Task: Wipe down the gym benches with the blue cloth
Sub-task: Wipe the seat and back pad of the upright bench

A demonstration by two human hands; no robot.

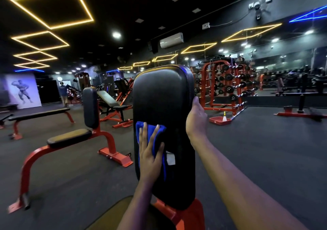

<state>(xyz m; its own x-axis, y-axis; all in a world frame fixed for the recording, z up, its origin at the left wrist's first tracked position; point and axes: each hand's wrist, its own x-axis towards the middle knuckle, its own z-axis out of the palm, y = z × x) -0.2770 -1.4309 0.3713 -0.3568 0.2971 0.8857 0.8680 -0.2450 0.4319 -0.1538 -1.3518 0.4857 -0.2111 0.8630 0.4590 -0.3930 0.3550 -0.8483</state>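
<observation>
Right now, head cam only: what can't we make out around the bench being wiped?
Head view:
Fingertips of the right hand: behind the edge of the back pad, hidden by the pad.
Pad surface under the blue cloth: covered by the cloth and the left hand.
The white tag on the cloth: too blurred to read.
The seat: cut off by the bottom edge.

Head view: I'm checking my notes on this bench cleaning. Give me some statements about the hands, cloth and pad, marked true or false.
1. The left hand presses the blue cloth against the upright backrest pad. True.
2. The right hand holds a spray bottle. False: it grips the pad's right edge.
3. The cloth covers the pad's top. False: it sits around the pad's middle; the top is bare.
4. A red dumbbell rack stands behind the pad. True.
</observation>
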